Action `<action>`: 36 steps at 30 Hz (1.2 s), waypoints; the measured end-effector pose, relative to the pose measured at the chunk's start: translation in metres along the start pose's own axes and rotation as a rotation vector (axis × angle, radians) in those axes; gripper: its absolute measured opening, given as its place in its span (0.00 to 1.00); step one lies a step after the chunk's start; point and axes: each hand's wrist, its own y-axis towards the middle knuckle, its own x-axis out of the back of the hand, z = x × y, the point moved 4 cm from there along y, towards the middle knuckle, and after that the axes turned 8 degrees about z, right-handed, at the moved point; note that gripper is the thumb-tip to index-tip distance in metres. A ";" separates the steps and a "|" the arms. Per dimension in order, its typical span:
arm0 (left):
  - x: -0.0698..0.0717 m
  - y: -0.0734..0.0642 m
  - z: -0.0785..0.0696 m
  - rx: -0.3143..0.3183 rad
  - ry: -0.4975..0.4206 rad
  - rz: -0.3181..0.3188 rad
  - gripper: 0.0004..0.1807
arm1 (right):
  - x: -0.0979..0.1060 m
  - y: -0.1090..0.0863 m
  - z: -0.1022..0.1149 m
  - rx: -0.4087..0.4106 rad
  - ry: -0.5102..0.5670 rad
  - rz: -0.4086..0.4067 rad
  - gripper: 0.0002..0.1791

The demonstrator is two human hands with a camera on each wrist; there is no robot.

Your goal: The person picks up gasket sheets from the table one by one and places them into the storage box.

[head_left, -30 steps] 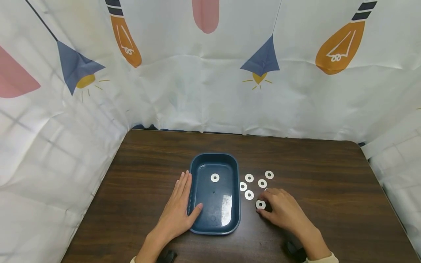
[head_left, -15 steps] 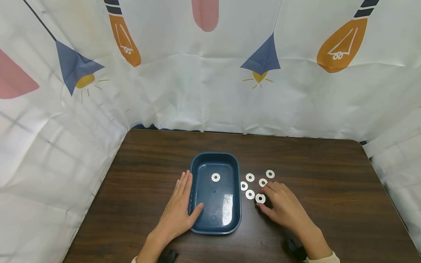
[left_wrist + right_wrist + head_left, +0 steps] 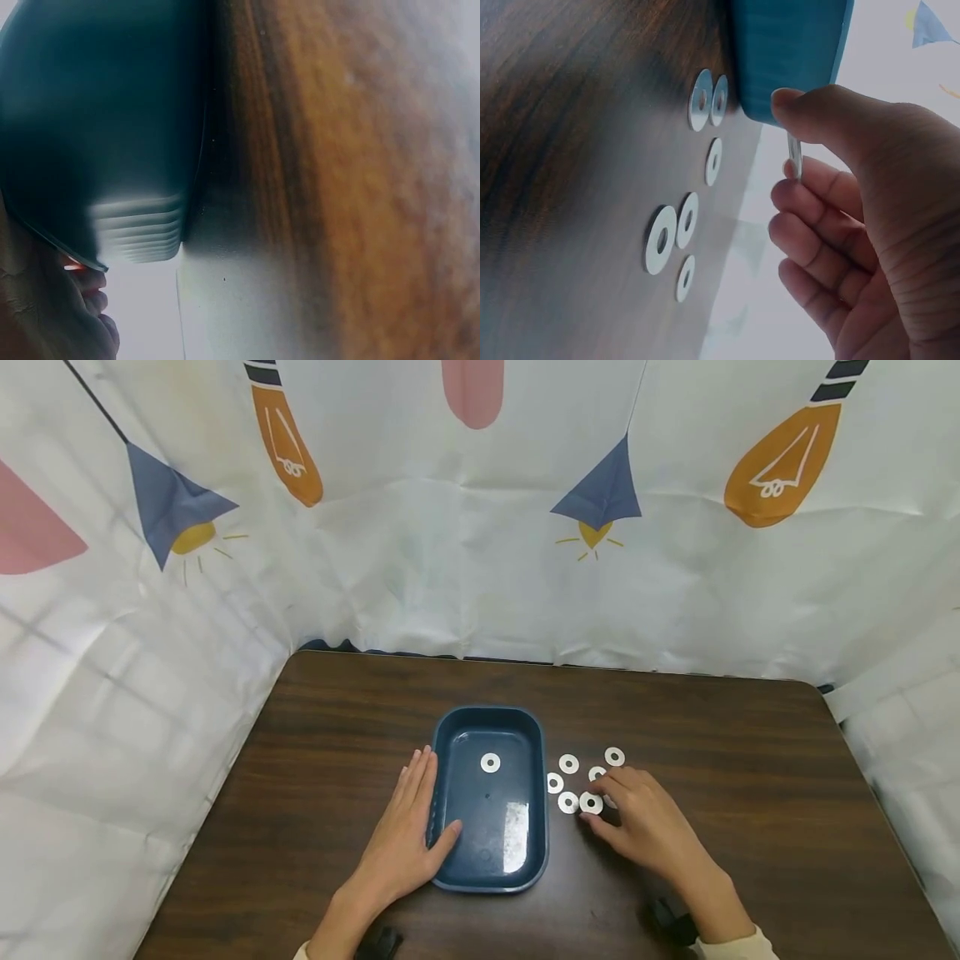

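The right hand (image 3: 643,817) pinched a flat metal washer (image 3: 795,156) at its edges, the thumb (image 3: 821,112) on one side and the fingertips on the opposite side, so that the disc sat right at the tips and well out from the palm. The other fingers (image 3: 795,231) curled loosely beside it, bent towards the palm and touching no washer. Seen from the right wrist, the pinched piece stood edge-on, apart from six loose washers (image 3: 654,259) lying flat on the wood-grain surface (image 3: 720,768); from the head it showed its face, just right of the nearest loose one. Those six were scattered between the hand and the blue tray (image 3: 480,868), one partly covered by the fingers. The left hand (image 3: 405,833) lay along the tray's left side, its fingers straight and close together, its thumb spread over the rim. A lone washer (image 3: 484,763) rested inside the tray towards its far end, well apart from either hand's fingers
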 end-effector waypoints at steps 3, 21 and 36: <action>0.001 0.001 0.000 0.002 0.003 0.002 0.56 | 0.002 0.002 0.000 -0.004 -0.001 -0.006 0.20; 0.001 -0.001 0.001 0.013 0.008 0.009 0.57 | 0.014 0.017 0.000 0.046 0.014 -0.032 0.20; 0.001 0.000 0.002 0.023 -0.014 0.029 0.58 | 0.014 0.024 0.007 0.045 0.031 -0.009 0.19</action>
